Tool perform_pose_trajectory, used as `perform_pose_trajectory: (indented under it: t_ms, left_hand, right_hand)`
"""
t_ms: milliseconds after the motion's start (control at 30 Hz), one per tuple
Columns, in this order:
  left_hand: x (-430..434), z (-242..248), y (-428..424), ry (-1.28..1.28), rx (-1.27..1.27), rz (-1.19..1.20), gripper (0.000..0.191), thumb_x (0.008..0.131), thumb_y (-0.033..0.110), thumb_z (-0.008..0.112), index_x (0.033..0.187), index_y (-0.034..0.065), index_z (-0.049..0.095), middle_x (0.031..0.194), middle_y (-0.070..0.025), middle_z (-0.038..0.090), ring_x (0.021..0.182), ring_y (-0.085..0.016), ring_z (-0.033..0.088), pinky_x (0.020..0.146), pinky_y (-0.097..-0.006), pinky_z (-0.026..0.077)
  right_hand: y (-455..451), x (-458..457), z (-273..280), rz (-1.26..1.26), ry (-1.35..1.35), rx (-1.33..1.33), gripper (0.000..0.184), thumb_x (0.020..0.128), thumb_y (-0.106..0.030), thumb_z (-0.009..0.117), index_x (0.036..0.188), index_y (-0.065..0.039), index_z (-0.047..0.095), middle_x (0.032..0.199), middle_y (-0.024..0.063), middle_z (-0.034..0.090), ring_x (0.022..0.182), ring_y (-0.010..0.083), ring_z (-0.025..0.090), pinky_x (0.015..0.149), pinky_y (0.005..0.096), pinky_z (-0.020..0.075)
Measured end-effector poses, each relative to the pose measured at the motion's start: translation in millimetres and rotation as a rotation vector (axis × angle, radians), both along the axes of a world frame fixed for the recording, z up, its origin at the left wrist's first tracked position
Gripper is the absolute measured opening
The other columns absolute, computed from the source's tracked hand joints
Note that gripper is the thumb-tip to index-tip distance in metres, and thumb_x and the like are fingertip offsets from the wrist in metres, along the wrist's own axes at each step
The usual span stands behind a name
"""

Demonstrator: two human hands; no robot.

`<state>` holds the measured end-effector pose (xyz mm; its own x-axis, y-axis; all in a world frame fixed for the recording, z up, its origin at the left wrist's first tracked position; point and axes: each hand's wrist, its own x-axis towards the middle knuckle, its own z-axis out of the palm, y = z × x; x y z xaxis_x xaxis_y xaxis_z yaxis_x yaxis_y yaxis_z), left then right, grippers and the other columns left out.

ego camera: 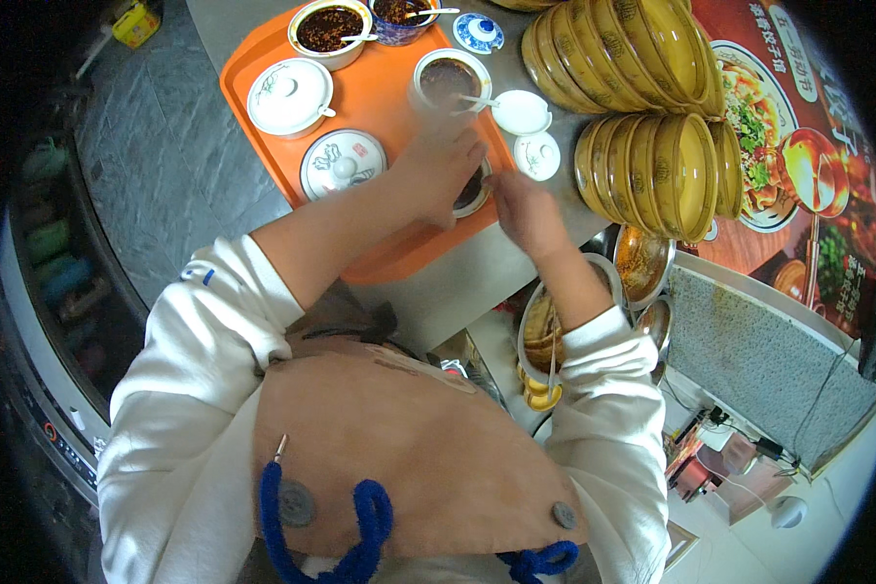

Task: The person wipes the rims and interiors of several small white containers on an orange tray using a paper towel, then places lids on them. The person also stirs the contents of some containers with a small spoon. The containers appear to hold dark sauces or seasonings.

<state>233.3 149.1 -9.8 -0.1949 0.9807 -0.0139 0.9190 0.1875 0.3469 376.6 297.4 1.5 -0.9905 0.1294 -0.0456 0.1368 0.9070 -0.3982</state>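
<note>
My left hand (445,169) is curved around the left side of a small bowl of dark sauce (471,191) near the right edge of an orange tray (401,255). My right hand (527,212) has its fingertips at that bowl's right rim. Blur and my left hand hide much of the bowl, and how firmly either hand holds it is unclear. Just beyond my left hand, a white bowl of dark sauce (449,77) has a white spoon (479,101) in it. Left of my hand sits a white lidded pot with a painted pattern (344,166), partly behind my forearm.
A second lidded pot (290,91), a white sauce bowl (328,31) and a blue-patterned sauce bowl (401,20) stand on the tray. Loose lids (522,112) lie right of it. Stacked yellow-brown dishes (646,168) border a food poster (759,139). A handled bucket (544,328) stands below.
</note>
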Motion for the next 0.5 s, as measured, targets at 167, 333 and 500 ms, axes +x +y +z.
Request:
perform_pose_trajectory:
  t_ms: [167,333,500]
  left_hand:
    - [3,-1,-1,0.035,0.022,0.014,0.100,0.050,0.050,0.082,0.129,-0.0024,0.050,0.128,-0.0179,0.052,0.137,-0.033,0.033,0.120,-0.0554,0.003]
    - [7,2,-2,0.071,0.014,0.034,0.099,0.050,0.053,0.081,0.126,-0.0037,0.052,0.125,-0.0186,0.054,0.139,-0.033,0.031,0.119,-0.0575,0.002]
    - [0,8,-3,0.111,0.008,-0.088,0.094,0.050,0.049,0.081,0.124,-0.0006,0.055,0.124,-0.0175,0.055,0.140,-0.034,0.030,0.118,-0.0601,-0.001]
  right_hand:
    - [-35,17,-2,-0.168,0.087,-0.061,0.020,0.080,-0.001,0.060,0.098,-0.006,0.067,0.093,0.0168,0.067,0.087,0.0358,0.065,0.076,0.0413,0.0540]
    - [-48,21,2,-0.279,0.036,-0.164,0.014,0.087,-0.007,0.059,0.098,-0.003,0.067,0.093,0.0189,0.067,0.089,0.0367,0.065,0.078,0.0407,0.0527]
    - [-19,12,6,-0.074,0.036,-0.080,0.015,0.085,-0.003,0.056,0.096,-0.006,0.066,0.092,0.0148,0.066,0.086,0.0349,0.065,0.076,0.0415,0.0536]
